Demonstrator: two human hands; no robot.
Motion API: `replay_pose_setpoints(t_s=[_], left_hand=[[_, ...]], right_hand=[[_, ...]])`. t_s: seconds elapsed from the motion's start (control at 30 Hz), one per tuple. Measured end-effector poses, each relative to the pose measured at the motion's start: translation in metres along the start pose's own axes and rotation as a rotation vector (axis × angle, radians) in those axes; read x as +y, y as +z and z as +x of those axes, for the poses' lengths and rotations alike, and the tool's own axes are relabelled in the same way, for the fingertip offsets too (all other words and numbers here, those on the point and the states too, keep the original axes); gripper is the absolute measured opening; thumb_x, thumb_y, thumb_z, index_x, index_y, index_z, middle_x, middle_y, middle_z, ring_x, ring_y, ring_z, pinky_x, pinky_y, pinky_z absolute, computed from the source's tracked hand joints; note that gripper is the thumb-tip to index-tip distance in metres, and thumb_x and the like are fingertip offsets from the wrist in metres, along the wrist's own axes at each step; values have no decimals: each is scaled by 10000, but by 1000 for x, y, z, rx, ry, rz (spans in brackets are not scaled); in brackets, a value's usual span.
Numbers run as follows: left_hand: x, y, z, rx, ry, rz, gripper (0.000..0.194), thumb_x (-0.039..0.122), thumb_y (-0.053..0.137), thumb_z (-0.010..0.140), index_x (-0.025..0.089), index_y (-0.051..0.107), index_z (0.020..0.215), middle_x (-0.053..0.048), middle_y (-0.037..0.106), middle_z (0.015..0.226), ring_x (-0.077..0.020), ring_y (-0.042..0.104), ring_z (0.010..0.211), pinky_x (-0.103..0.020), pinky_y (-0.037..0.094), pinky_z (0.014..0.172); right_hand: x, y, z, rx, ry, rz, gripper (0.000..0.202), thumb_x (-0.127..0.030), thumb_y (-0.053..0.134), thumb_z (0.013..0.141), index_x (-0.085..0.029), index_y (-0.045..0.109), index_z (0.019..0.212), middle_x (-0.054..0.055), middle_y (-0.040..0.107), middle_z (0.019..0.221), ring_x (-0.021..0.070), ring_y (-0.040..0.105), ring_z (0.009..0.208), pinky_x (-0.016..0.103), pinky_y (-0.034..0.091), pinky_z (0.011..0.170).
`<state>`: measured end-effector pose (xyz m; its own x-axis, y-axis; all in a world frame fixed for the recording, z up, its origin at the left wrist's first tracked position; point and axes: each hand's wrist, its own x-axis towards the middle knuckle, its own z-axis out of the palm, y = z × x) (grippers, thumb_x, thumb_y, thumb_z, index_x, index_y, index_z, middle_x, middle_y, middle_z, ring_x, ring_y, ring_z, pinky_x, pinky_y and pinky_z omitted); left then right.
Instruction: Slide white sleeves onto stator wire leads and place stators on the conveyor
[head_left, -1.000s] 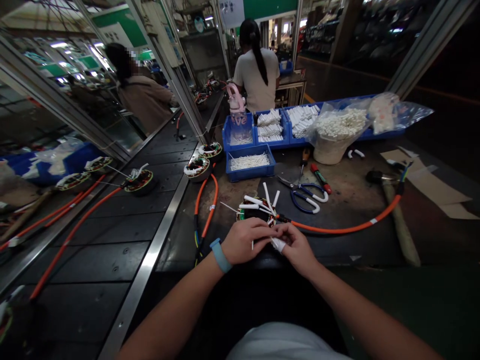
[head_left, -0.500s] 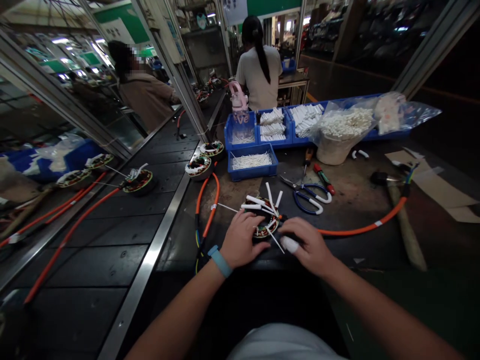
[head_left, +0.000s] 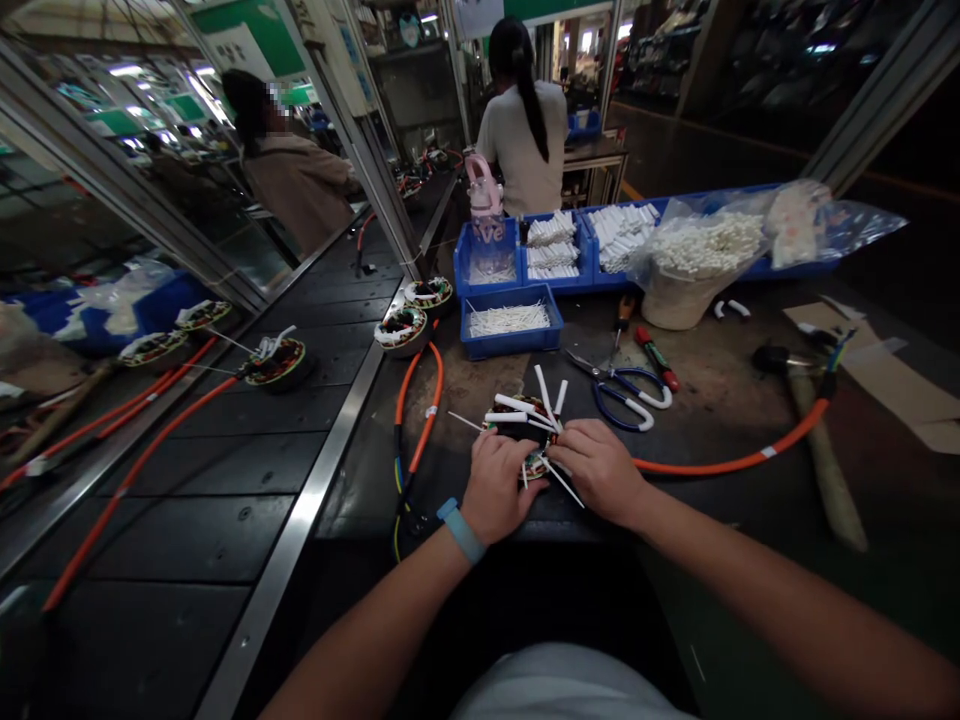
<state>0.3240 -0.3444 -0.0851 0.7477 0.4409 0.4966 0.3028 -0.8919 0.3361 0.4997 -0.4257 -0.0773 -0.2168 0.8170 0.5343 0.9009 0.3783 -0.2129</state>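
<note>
One coil (head_left: 534, 466) at my left hand (head_left: 496, 487) and right hand (head_left: 602, 474), both curled, whether gripping I can't tell, and a careless tug could pull those tubes (head_left: 506, 417) loose.

Upper centre, I see a co-worker in a white top (head_left: 525, 140), back turned; upper left, another in brown (head_left: 296, 190), below a green board (head_left: 274, 28). Pink-handled bottle (head_left: 484, 205) above centre. Right of centre: blue-handled scissors (head_left: 598, 373), red-and-green marker (head_left: 656, 358) just beside. Far right I get a hammer (head_left: 829, 470), cardboard (head_left: 926, 395) near it. Dark conveyor (head_left: 202, 540) fills lower left.
</note>
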Motion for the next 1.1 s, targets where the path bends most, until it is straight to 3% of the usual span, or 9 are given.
replay_pose_setpoints(t_s=[0.13,0.23,0.3,0.47,0.7,0.83,0.97,1.1], left_hand=[[-9,1,-3,26,128,-56,191,280,606,807,213,575,983,-32,634,920,-170,557,887,-438,352,959],[-11,1,-5,68,160,-69,163,255,603,809,209,578,963,-30,645,910,-151,565,858,-411,371,933],[-10,3,-6,85,154,-56,153,264,608,805,206,579,943,-34,652,917,-151,569,858,-409,373,925],[-3,6,-8,100,77,-31,123,275,636,780,213,595,878,-36,656,884,-161,578,840,-414,377,906],[1,14,-10,184,59,-78,146,270,637,767,215,600,897,-29,655,868,-164,580,804,-406,384,883],[2,19,-9,219,42,-118,101,254,645,732,210,598,809,-26,642,794,-170,570,765,-400,401,850],[4,18,-6,212,23,-141,100,254,643,710,201,583,770,-29,613,748,-181,559,761,-392,413,814],[6,14,-6,173,25,-122,103,245,617,727,198,583,813,-38,613,791,-187,560,793,-410,406,840]], right_hand=[[-6,-11,0,-114,9,11,214,-200,502,823,-160,614,1002,93,591,932,226,464,943,353,358,824],[-3,-16,8,-181,-84,-59,193,-223,522,826,-160,598,991,82,583,909,212,466,882,340,344,785],[2,-14,17,-176,-165,-138,119,-196,493,845,-167,604,875,64,571,818,196,457,792,328,323,718],[11,-2,38,-61,-236,-264,201,-159,459,840,-184,546,660,51,517,666,189,411,678,333,248,619],[-2,-21,3,-51,-419,-218,315,-114,312,882,-189,583,739,65,547,698,187,406,655,356,261,644],[5,-9,29,-63,-361,-265,220,-150,436,846,-192,566,674,51,551,676,187,428,664,351,262,621],[12,11,62,-227,-239,-271,95,-170,594,749,-182,579,656,40,581,694,194,474,703,335,281,596],[19,5,63,-310,-146,-133,145,-174,541,806,-178,590,670,47,595,731,192,505,733,321,353,637]])
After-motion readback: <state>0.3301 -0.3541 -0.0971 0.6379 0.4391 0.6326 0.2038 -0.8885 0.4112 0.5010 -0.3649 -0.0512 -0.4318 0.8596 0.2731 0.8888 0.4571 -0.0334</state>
